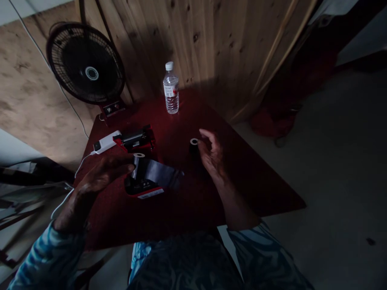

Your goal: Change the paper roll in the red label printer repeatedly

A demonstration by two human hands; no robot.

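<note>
My left hand (105,173) is closed at the edge of a ribbon roll with a pale ring-shaped core (139,155). From it a strip of dark shiny film (159,173) runs to the right, its far end blurred. Beneath the film lies a small black and red device (142,186) with a label on its front edge; its raised red and black part (136,139) stands behind. My right hand (213,155) has its fingers apart beside a small black roll with a white ring on top (194,142). Whether the thumb touches that roll I cannot tell.
A clear plastic bottle with a white cap (171,90) stands at the table's back. At the back left are a fan (86,64) and a white power bank (106,141) with a white cable (79,167). The dark red table (181,217) meets a wooden wall.
</note>
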